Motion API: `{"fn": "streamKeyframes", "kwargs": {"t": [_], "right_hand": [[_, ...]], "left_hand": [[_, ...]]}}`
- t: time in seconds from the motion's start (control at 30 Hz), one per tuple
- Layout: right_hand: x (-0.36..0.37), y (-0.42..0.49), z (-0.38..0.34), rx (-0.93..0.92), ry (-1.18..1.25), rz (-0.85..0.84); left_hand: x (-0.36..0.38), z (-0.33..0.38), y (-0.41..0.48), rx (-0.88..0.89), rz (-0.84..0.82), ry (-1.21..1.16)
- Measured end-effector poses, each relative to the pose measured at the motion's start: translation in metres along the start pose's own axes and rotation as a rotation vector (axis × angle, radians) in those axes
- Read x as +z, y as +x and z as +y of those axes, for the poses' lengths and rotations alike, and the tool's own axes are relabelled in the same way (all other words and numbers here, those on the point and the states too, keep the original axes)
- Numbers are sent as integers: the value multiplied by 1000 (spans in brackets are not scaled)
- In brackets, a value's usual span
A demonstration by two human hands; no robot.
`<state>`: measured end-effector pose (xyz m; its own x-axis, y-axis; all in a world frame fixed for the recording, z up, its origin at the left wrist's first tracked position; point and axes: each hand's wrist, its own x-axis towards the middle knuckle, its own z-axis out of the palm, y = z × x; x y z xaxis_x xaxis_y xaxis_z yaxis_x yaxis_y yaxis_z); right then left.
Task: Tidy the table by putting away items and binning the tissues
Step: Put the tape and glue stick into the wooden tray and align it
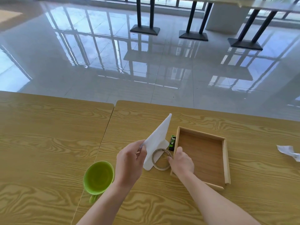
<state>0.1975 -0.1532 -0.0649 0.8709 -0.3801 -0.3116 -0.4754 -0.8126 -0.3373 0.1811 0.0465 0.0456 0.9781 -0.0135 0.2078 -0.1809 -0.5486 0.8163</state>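
Observation:
My left hand (129, 161) pinches a flat white tissue (158, 137) by its edge and holds it tilted up off the wooden table (48, 135). My right hand (181, 161) grips the right side of a beige tape roll (160, 159) that lies on the table, partly over the tissue's lower corner. A small green and black tube (172, 142) lies just left of the empty wooden tray (224, 159). A crumpled white tissue (288, 151) sits at the far right edge.
A green cup (98, 177) stands near my left forearm, handle toward me. A seam runs between two tabletops left of the hands. Beyond the table's far edge lie a glossy tiled floor and black table legs (144, 28).

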Motion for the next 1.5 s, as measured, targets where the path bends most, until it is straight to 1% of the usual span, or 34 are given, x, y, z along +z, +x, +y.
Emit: {"fn": "streamKeyframes", "kwargs": {"t": [0.17, 0.47, 0.63, 0.87, 1.0, 1.17, 1.23, 1.3, 1.4, 1.5], "right_hand": [[2, 8, -13, -25, 17, -10], [1, 41, -37, -147, 53, -91], [0, 51, -42, -182, 66, -115], [-10, 53, -41, -191, 108, -158], [-35, 56, -48, -234, 176, -63], [-96, 62, -112, -364, 478, 5], [-118, 61, -139, -406, 576, -37], [-127, 60, -158, -415, 523, -109], [-121, 61, -171, -409, 364, -150], [-110, 61, -178, -417, 399, -142]], "left_hand": [[-5, -1, 8, -13, 40, 25], [5, 3, 16, -130, 214, 128], [11, 5, 23, -153, 259, 140], [11, -7, 26, -136, 234, 52], [4, -12, 24, -154, 199, -61], [-1, -13, 30, -159, 178, -121], [-1, -14, 30, -173, 175, -158], [1, -14, 26, -194, 182, -183], [6, -14, 21, -189, 195, -191], [9, -15, 20, -160, 203, -117]]}}
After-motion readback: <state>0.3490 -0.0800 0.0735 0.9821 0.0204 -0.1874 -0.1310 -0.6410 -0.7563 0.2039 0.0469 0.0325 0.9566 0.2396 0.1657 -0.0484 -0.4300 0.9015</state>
